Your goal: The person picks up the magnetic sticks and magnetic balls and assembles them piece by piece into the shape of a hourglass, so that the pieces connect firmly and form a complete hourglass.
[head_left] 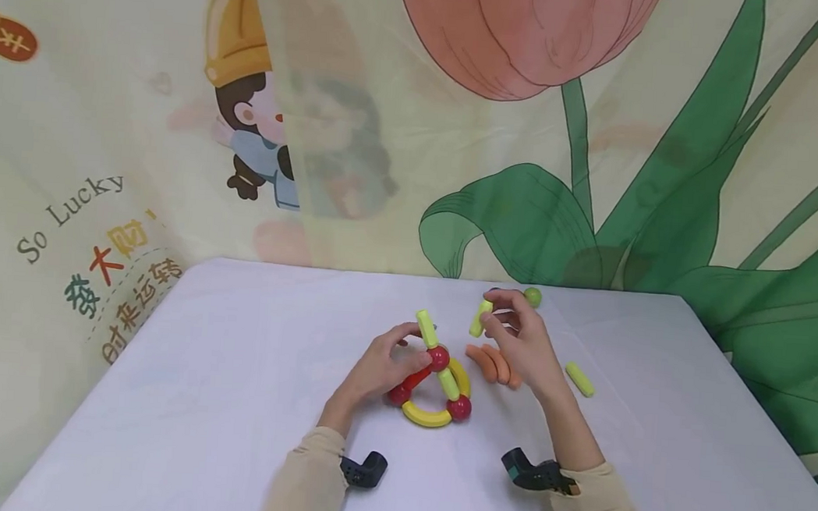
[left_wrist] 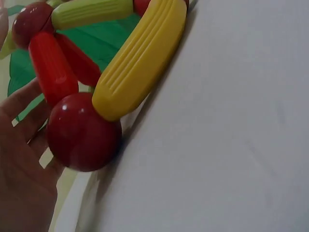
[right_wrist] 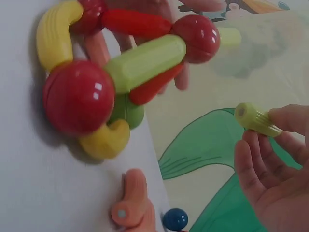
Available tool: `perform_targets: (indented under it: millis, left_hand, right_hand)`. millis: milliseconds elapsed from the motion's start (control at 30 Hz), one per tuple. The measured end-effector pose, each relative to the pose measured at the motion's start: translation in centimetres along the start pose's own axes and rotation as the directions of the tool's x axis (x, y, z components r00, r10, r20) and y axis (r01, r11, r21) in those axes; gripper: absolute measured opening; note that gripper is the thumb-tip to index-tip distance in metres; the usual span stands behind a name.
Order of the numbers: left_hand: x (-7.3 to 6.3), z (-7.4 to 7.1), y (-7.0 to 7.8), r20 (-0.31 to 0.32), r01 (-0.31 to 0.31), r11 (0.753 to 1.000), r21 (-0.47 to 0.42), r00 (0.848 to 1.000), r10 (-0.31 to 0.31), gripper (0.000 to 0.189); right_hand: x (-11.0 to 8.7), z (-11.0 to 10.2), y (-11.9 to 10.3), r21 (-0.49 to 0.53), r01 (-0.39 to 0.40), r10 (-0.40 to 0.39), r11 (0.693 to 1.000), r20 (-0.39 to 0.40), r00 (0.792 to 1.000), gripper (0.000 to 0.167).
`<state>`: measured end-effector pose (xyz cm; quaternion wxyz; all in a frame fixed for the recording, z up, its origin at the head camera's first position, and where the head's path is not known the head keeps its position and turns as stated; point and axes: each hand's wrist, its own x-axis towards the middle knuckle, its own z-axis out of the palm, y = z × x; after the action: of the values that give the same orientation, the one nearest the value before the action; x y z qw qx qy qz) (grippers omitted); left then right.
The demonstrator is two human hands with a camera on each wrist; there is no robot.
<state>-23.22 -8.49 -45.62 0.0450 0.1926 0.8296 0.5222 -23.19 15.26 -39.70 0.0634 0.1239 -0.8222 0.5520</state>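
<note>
Right fingers (right_wrist: 247,169) pinching green rod (right_wrist: 258,120), red balls (right_wrist: 77,99), orange pieces (right_wrist: 135,193)

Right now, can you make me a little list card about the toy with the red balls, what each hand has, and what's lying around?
Left hand: holds the ball-and-rod frame near its top red ball
Right hand: pinches a yellow-green rod, apart from the frame
Frame parts: red balls, a green ball, yellow curved rods, red and yellow-green straight rods
On the white table: orange curved rods, another yellow-green rod
Near the far edge: second green ball
</note>
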Motion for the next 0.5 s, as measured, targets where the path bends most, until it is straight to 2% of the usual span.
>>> perform_targets:
  millis: [100,200,400,500]
  left_hand:
    - [0.1,0.8,0.5,0.052,-0.027,0.998,-0.06,0.998,0.03,0.05]
    - [0.1,1.6,0.8,0.058,-0.039,0.991,-0.127,0.997,0.047,0.048]
    - [0.0,3.0,0.9,-0.025,-0.127,0.99,-0.064,0.992,0.125,0.035]
    - [-0.2,3.5,0.9,-0.064,-0.139,0.99,-0.038,0.989,0.136,0.034]
  right_hand:
    - [-0.1,0.6,-0.4,0.002,-0.034,0.034,0.999,0.002,0.999,0.036]
    - [-0.2,1.2,-0.7,-0.004,-0.062,0.062,0.998,0.015,0.998,0.036]
    - [-0.4,1.9,-1.0,0.013,-0.055,0.055,0.998,0.008,0.998,0.034]
    - [-0.6,2.1,-1.2,0.021,-0.054,0.054,0.998,0.001,0.999,0.034]
